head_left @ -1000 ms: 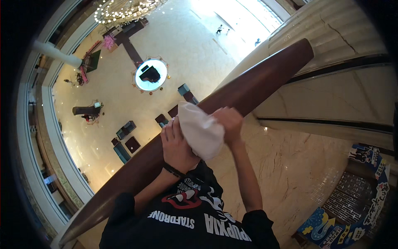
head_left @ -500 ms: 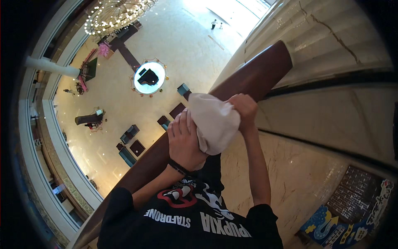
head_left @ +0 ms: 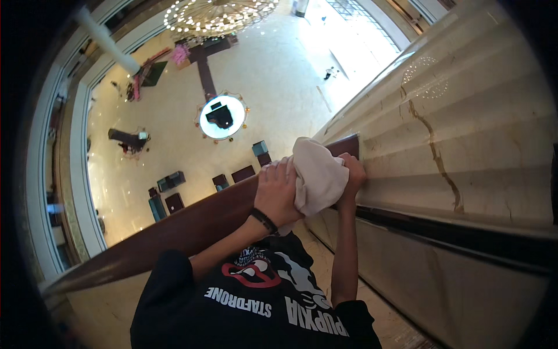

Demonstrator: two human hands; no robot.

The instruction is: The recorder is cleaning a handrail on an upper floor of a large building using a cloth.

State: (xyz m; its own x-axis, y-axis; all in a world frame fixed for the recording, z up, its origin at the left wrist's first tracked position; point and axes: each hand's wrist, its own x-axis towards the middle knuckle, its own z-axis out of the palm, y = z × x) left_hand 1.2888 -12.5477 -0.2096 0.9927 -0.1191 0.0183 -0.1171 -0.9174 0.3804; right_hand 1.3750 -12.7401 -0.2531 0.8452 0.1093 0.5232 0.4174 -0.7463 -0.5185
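A bunched white cloth (head_left: 321,177) lies over the brown handrail (head_left: 192,212), close to where the rail meets the marble wall. My left hand (head_left: 278,192), with a dark band at its wrist, curls over the rail top and presses on the cloth's left side. On the other side, my right hand (head_left: 353,177) is closed around the cloth's right edge, with its fingers bent. Parts of the fingers of both hands are hidden by the folds.
A ribbed marble wall (head_left: 453,116) rises to the right, with a dark ledge (head_left: 465,235) along it. Far below, beyond the rail, spreads a lobby floor (head_left: 273,75) with a black piano (head_left: 220,116) on a round lit platform, sofas and a chandelier (head_left: 218,17).
Both hands and the cloth have moved right along the handrail toward the wall. My view has turned, so the wall takes up more of it and the signboard at lower right has gone.
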